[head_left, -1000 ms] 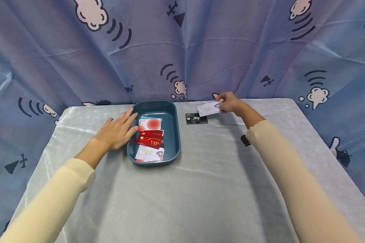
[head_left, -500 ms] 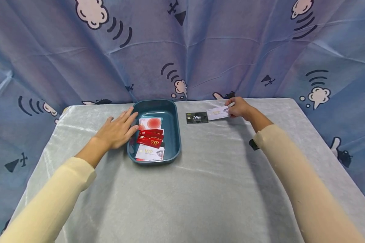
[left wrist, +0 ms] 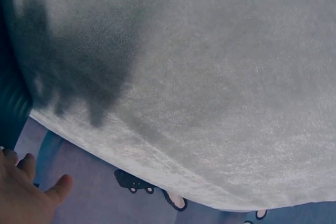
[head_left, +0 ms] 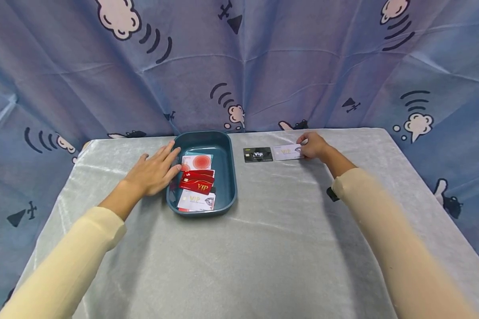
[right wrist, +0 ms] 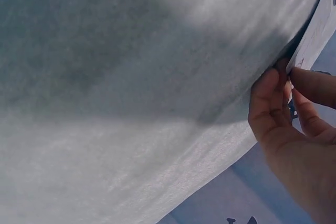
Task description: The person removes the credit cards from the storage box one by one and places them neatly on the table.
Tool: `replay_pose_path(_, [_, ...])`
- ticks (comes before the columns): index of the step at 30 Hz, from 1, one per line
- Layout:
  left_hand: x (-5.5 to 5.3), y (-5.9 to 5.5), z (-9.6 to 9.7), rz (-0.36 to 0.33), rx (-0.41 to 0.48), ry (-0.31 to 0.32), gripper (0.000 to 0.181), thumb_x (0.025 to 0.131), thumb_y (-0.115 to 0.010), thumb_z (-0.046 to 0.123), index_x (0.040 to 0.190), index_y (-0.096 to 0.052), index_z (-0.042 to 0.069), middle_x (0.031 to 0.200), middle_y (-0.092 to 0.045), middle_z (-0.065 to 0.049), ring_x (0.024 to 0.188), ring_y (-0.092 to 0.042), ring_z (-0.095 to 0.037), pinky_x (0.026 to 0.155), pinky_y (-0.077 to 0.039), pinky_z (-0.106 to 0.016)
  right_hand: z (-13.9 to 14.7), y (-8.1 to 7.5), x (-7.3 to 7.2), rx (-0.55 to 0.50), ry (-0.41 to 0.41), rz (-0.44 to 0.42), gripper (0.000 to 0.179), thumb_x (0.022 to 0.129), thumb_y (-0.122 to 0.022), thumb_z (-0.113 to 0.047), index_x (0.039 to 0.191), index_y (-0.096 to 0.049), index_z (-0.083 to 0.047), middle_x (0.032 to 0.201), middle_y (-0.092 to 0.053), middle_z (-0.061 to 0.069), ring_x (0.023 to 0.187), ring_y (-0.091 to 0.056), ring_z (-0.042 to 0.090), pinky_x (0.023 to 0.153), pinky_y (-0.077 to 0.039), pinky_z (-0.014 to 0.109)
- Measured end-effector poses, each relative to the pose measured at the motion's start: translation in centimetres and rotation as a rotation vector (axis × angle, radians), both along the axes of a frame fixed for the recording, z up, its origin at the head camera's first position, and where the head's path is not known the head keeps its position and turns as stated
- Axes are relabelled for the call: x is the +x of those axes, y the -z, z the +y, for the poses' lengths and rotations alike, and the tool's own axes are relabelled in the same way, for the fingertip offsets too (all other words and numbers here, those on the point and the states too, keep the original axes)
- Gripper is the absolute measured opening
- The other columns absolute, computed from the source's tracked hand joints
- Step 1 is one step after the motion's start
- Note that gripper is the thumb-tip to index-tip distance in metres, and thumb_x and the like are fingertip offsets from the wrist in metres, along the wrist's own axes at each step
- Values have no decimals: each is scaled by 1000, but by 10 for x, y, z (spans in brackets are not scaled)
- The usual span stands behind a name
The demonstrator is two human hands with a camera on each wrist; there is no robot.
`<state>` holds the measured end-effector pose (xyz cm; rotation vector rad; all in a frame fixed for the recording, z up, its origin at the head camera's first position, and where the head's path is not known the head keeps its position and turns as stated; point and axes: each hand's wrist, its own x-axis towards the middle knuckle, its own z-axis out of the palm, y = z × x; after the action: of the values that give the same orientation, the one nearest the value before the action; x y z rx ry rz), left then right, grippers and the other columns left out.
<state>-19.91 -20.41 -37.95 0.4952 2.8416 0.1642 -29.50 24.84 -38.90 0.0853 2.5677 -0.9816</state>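
Note:
Between thumb and fingers, my right hand (head_left: 314, 145) pinches the right end of a white VIP card (head_left: 287, 152) at the back of the table. In the right wrist view the card (right wrist: 311, 38) is slightly tilted, one edge close to the cloth. Just left of it a black VIP card (head_left: 258, 154) lies flat. My left hand (head_left: 153, 170) rests with its fingers spread on the left rim of a dark teal tray (head_left: 225, 177). Inside the tray are a white card with red circles (head_left: 197, 162), several red VIP cards (head_left: 197, 182) and another white VIP card (head_left: 197, 200).
A pale grey cloth (head_left: 239, 261) covers the table. Behind its back edge hangs a blue-purple patterned curtain (head_left: 295, 57). A small black object (head_left: 332, 194) shows at the right sleeve, by the wrist.
My right hand has moved right and lowered the white VIP card, which overlapped the black card before and is now beside it. The left hand and tray have stayed put.

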Motion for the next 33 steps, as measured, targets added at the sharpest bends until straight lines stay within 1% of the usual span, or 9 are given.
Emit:
replay_pose_path(4, [0, 1, 1, 8, 4, -5, 67, 106, -30, 47, 161, -14, 11, 167, -1, -11, 152, -11, -35, 114, -13, -69, 0, -1, 1, 66, -16, 59, 33, 86, -54, 6, 118, -53, 9, 110, -53, 26, 82, -54, 25, 53, -46, 19])
replay_pose_path(7, [1, 0, 2, 10, 6, -1, 67, 106, -30, 47, 161, -14, 11, 167, -2, -12, 152, -11, -36, 114, -13, -69, 0, -1, 0, 114, -15, 81, 33, 83, -56, 5, 116, -55, 8, 109, -54, 25, 75, -52, 22, 50, -42, 18])
replay_pose_path(12, [1, -1, 3, 7, 5, -1, 67, 106, -29, 47, 161, -14, 10, 167, -2, -12, 152, -11, -36, 114, -12, -69, -1, -5, -1, 114, 6, 40, 34, 82, -57, 4, 116, -55, 7, 116, -51, 27, 68, -53, 17, 50, -48, 20])
replay_pose_path(15, [1, -2, 3, 5, 1, -2, 67, 106, -29, 47, 161, -14, 11, 167, -2, -12, 152, -11, -36, 114, -12, -69, -2, -6, -1, 122, -2, 34, 33, 82, -58, 3, 114, -54, 8, 113, -51, 28, 59, -52, 13, 49, -50, 21])
replay_pose_path(19, [1, -2, 2, 4, 2, -1, 67, 106, -29, 48, 161, -14, 11, 167, -2, -12, 152, -10, -36, 114, -12, -69, -3, -7, 0, 149, -5, 46, 29, 82, -58, 1, 110, -55, 8, 104, -53, 26, 52, -51, 10, 47, -50, 21])
replay_pose_path(22, [1, -2, 2, 2, 3, -4, 68, 106, -28, 48, 161, -14, 10, 167, -1, -12, 152, -10, -36, 114, -12, -69, -4, -8, 0, 162, -9, 40, 25, 84, -59, -1, 107, -56, 7, 97, -54, 21, 54, -53, 12, 48, -52, 24])
replay_pose_path(26, [1, -1, 1, 5, 3, -7, 68, 106, -29, 48, 161, -14, 10, 167, -2, -12, 152, -10, -35, 114, -13, -69, -6, -12, 2, 176, -21, 12, 21, 88, -61, -6, 105, -55, 5, 88, -56, 16, 65, -57, 18, 54, -55, 29])
replay_pose_path(30, [1, -2, 1, 4, -2, -6, 67, 106, -29, 47, 160, -14, 10, 167, -2, -12, 152, -10, -35, 114, -12, -69, -10, -21, 4, 224, -22, -8, 20, 92, -60, -12, 104, -54, 3, 89, -56, 14, 76, -60, 23, 63, -58, 35])
replay_pose_path(33, [1, -3, 1, -2, -10, -4, 68, 106, -29, 47, 161, -14, 10, 167, -1, -12, 152, -9, -36, 114, -12, -69, -17, -32, 4, 248, -9, -3, 23, 92, -62, -15, 103, -54, 3, 93, -58, 16, 79, -65, 27, 68, -59, 38])
